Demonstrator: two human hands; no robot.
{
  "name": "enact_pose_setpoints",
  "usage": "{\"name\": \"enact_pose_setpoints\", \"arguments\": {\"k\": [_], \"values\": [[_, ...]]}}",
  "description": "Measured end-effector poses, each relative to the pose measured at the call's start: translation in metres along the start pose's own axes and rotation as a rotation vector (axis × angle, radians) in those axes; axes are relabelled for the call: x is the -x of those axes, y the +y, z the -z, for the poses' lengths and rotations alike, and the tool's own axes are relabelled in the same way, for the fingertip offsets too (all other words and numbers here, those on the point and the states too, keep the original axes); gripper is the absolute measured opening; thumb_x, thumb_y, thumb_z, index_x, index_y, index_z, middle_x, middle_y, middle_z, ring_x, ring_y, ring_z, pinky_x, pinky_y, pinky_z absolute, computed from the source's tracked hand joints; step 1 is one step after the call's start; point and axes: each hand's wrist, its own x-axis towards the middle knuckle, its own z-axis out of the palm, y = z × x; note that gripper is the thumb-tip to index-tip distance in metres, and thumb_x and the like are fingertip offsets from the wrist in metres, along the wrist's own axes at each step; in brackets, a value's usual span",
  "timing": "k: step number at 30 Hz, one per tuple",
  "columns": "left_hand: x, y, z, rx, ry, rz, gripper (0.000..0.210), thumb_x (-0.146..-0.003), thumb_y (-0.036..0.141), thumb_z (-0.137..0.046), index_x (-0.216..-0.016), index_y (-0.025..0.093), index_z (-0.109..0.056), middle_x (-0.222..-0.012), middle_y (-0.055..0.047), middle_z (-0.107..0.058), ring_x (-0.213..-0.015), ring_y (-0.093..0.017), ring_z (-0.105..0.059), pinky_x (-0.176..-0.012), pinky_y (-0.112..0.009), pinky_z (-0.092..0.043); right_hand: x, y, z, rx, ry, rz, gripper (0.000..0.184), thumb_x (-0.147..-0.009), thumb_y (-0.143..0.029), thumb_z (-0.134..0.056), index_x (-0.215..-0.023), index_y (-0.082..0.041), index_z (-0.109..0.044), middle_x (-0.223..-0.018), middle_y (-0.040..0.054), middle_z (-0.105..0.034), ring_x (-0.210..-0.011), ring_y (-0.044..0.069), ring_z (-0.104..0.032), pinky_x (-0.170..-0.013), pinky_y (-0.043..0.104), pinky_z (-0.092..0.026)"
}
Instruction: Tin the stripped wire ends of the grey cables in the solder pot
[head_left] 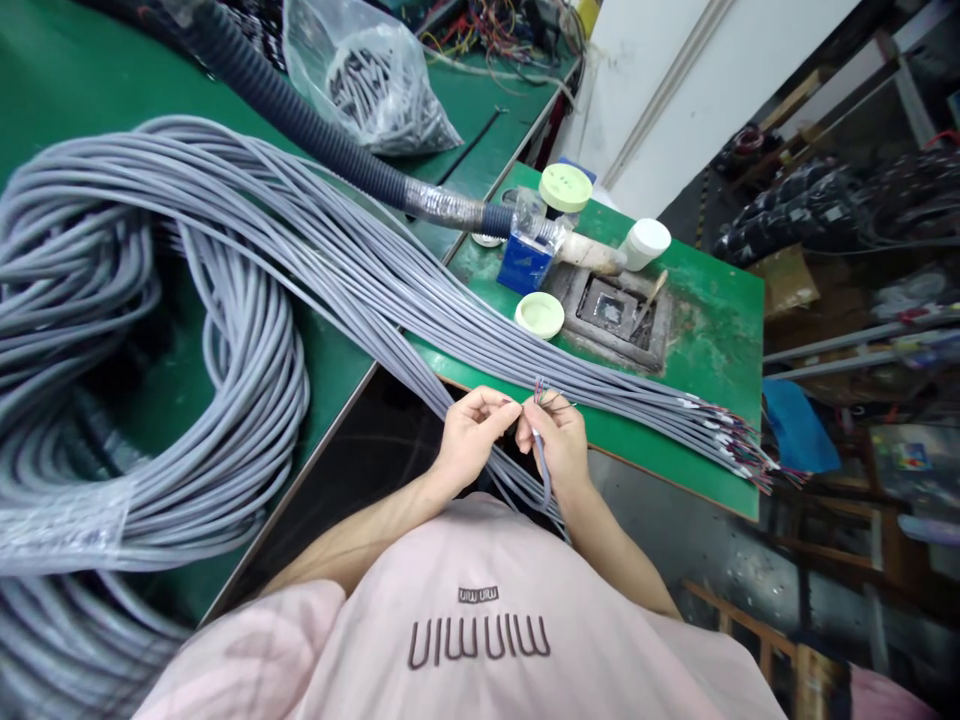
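Note:
Close to my chest, my right hand [559,440] is closed around the end of a grey cable [541,465]. Thin coloured wires [538,390] fan out of that end above my fingers. My left hand [476,435] meets it from the left, thumb and forefinger pinched together at the wires; what lies between those fingertips is too small to make out. A long bundle of grey cables [480,325] runs just beyond both hands across the green table. Its stripped ends [739,450], with white bands and coloured wires, lie at the table's right edge.
A solder pot [611,310] with a stick in it is set in the green table [705,310]. Around it are a ribbed hose [300,110], a pale lid [540,315] and a white cup [645,243]. Large cable coils [255,350] fill the left side, below a plastic bag [375,90].

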Motion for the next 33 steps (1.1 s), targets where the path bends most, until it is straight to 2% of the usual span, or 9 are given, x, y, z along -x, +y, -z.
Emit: {"name": "enact_pose_setpoints", "arguments": {"k": [6, 11, 17, 22, 24, 33], "values": [[-0.006, -0.010, -0.008, 0.108, -0.023, 0.013, 0.026, -0.068, 0.037, -0.078, -0.070, 0.017, -0.062, -0.053, 0.005, -0.055, -0.047, -0.006, -0.044, -0.049, -0.020, -0.036, -0.007, -0.003, 0.005, 0.071, 0.087, 0.068, 0.020, -0.079, -0.036, -0.069, -0.074, -0.019, -0.060, -0.051, -0.0056, -0.060, -0.038, 0.005, -0.048, -0.040, 0.017, -0.038], [-0.014, -0.015, -0.017, 0.197, -0.052, 0.052, 0.025, -0.068, 0.037, -0.079, -0.070, 0.017, -0.064, -0.055, 0.003, -0.058, -0.048, -0.006, -0.045, -0.048, -0.020, -0.036, -0.016, -0.012, 0.011, 0.124, 0.125, 0.098, 0.021, -0.075, -0.036, -0.070, -0.070, -0.019, -0.061, -0.047, -0.0069, -0.056, -0.035, 0.005, -0.043, -0.037, 0.017, -0.035], [-0.027, -0.017, -0.030, 0.242, -0.053, 0.079, 0.028, -0.064, 0.039, -0.081, -0.069, 0.016, -0.065, -0.054, 0.003, -0.058, -0.047, -0.006, -0.043, -0.046, -0.020, -0.033, -0.029, -0.027, 0.017, 0.106, 0.130, 0.072, 0.022, -0.072, -0.034, -0.072, -0.066, -0.018, -0.058, -0.042, -0.0079, -0.052, -0.032, 0.004, -0.039, -0.034, 0.016, -0.029], [-0.039, -0.017, -0.032, 0.154, -0.131, 0.096, 0.030, -0.064, 0.041, -0.079, -0.072, 0.016, -0.065, -0.053, 0.004, -0.056, -0.047, -0.006, -0.044, -0.047, -0.020, -0.034, -0.047, -0.038, 0.026, 0.119, 0.103, 0.088, 0.022, -0.070, -0.031, -0.073, -0.065, -0.018, -0.056, -0.042, -0.0070, -0.054, -0.031, 0.004, -0.038, -0.034, 0.016, -0.028], [-0.044, -0.015, -0.027, 0.045, -0.141, 0.016, 0.028, -0.065, 0.040, -0.078, -0.073, 0.016, -0.066, -0.052, 0.005, -0.053, -0.048, -0.006, -0.044, -0.048, -0.020, -0.035, -0.054, -0.043, 0.030, 0.152, 0.097, 0.086, 0.022, -0.070, -0.032, -0.072, -0.066, -0.018, -0.056, -0.042, -0.0067, -0.055, -0.031, 0.004, -0.037, -0.034, 0.016, -0.027], [-0.072, -0.008, 0.003, -0.489, -0.015, -0.551, 0.013, -0.080, 0.031, -0.066, -0.078, 0.018, -0.069, -0.062, 0.002, -0.060, -0.059, -0.011, -0.053, -0.061, -0.026, -0.043, -0.087, -0.070, 0.043, 0.380, 0.099, 0.107, 0.026, -0.065, -0.037, -0.072, -0.063, -0.019, -0.053, -0.041, -0.0059, -0.054, -0.031, 0.005, -0.037, -0.032, 0.017, -0.025]]}}
